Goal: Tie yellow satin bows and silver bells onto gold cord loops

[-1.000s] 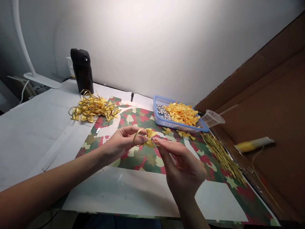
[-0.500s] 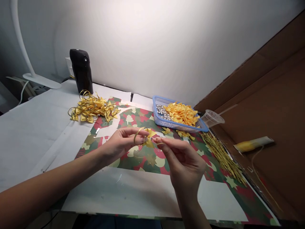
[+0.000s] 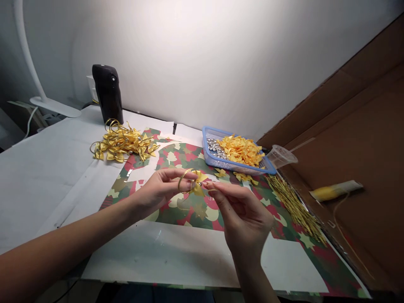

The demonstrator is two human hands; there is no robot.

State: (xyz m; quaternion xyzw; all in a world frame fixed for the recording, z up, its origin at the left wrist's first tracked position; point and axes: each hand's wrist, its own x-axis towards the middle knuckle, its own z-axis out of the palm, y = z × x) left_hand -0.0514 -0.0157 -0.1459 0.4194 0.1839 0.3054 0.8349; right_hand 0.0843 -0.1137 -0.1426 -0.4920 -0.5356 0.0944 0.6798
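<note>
at the far left a white lamp (image 3: 55, 107) stands on the table (image 3: 47, 168). next comes a black cylinder (image 3: 109, 94), upright near the wall (image 3: 189, 63), and just in front of it a heap (image 3: 123, 145) of bows, some with gold loops sticking up. the person's left hand (image 3: 162, 185) comes in over the patterned paper (image 3: 181, 214), thumb and fingers closed on a yellow bow (image 3: 198, 190), whose gold loop (image 3: 181, 181) curves out around the fingertips. that bow is held up between the two hands, a silver bead (image 3: 200, 184) showing at its middle. the right hand (image 3: 246, 210) faces it, thumb and fingertips pinched on a thin strand (image 3: 213, 190) beside the bead. beyond that hand i see a blue basket (image 3: 217, 162), with silver beads (image 3: 216, 148) on its left and piled bows (image 3: 243, 149) on its right; loose bows (image 3: 248, 178) lie just in front. a clear cup (image 3: 282, 155) is beside the basket's right end, gold cords (image 3: 296, 208) lie bundled nearer the person, and a part-yellow tube (image 3: 336, 191) is at the cardboard (image 3: 356, 130).
</note>
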